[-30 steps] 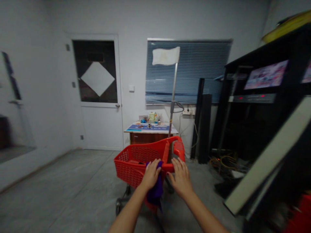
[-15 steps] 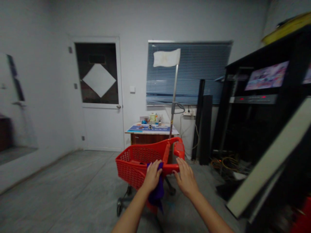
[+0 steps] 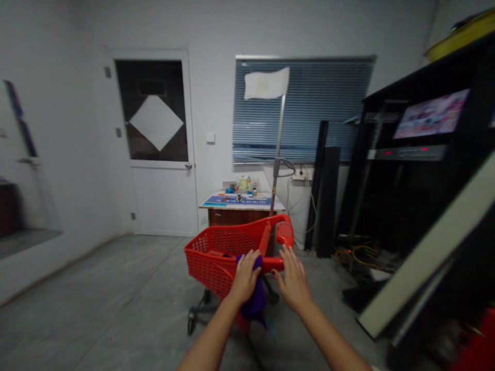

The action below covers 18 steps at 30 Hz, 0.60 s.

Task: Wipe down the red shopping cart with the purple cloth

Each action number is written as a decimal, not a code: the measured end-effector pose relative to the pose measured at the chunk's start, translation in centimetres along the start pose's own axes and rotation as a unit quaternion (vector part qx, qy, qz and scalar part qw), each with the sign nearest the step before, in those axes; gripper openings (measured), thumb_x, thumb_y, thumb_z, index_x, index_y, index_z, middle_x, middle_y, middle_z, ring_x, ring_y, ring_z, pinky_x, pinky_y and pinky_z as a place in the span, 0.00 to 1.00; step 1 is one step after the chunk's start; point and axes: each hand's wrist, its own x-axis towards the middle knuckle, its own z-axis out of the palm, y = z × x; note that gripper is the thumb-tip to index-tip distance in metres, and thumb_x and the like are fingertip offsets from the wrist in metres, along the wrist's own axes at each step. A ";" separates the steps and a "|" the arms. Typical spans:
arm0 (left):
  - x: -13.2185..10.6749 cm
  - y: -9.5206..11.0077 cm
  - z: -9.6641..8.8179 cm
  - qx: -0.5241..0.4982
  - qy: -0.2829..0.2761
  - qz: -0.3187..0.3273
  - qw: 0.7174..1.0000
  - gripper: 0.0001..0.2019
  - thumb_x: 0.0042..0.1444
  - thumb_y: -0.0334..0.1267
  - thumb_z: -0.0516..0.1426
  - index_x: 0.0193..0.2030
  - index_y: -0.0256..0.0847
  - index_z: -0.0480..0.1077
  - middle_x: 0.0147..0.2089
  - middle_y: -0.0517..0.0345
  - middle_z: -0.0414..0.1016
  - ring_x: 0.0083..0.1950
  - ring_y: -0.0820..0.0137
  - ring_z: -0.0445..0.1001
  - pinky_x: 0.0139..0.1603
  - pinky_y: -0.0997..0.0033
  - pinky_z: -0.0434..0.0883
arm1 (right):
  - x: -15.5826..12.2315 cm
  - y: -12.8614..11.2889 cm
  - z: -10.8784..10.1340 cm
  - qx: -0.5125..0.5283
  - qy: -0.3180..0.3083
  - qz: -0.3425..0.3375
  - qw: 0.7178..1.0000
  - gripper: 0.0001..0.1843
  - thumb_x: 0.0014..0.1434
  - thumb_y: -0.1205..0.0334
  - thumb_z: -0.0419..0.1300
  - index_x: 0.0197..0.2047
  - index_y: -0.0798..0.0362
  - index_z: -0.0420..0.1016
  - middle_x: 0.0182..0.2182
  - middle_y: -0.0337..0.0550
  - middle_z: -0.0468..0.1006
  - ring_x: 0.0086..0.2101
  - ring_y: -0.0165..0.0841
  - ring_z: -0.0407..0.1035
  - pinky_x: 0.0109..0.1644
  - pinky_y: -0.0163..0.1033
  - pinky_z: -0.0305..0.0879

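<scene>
A small red plastic shopping cart [image 3: 216, 255] on wheels stands on the grey floor in front of me. My left hand [image 3: 244, 278] presses a purple cloth [image 3: 256, 304] against the cart's handle, fingers curled over it. My right hand [image 3: 293, 278] rests on the handle beside it with fingers stretched out and apart. A metal pole with a white flag [image 3: 266, 83] rises from the cart's far right corner.
A small wooden table [image 3: 240, 208] with bottles and papers stands against the far wall under a blue blind. A white door [image 3: 162, 196] is at the left. A black shelf unit [image 3: 421, 170] and cables on the floor fill the right side.
The cart and both hands have shifted slightly forward and right. My right hand's fingers have lifted and spread over the handle. The left hand stays on the cloth.
</scene>
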 end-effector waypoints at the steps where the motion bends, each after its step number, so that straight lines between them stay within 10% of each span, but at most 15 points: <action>1: 0.0 -0.3 -0.2 0.001 0.005 -0.011 1.000 0.23 0.65 0.34 0.47 0.66 0.50 0.54 0.68 0.56 0.60 0.71 0.66 0.51 0.71 0.47 0.46 | 0.0 -0.1 0.0 -0.001 -0.001 0.002 1.000 0.32 0.66 0.49 0.47 0.68 0.54 0.50 0.66 0.53 0.55 0.66 0.42 0.45 0.64 0.53 0.52; 10: 1.3 1.9 0.1 0.011 -0.005 0.041 0.999 0.22 0.65 0.34 0.47 0.65 0.49 0.55 0.66 0.55 0.64 0.68 0.67 0.58 0.70 0.49 0.49 | 0.1 -1.3 0.4 0.010 -0.003 0.006 1.000 0.32 0.67 0.48 0.46 0.69 0.55 0.49 0.67 0.53 0.54 0.66 0.41 0.44 0.64 0.53 0.53; 18: 0.4 -0.8 -1.1 0.022 0.024 -0.010 0.999 0.20 0.65 0.33 0.47 0.63 0.47 0.59 0.64 0.53 0.66 0.68 0.65 0.59 0.70 0.49 0.50 | 0.4 -3.1 0.4 0.012 -0.001 0.017 1.000 0.33 0.66 0.49 0.47 0.69 0.53 0.48 0.66 0.52 0.56 0.65 0.43 0.48 0.63 0.54 0.53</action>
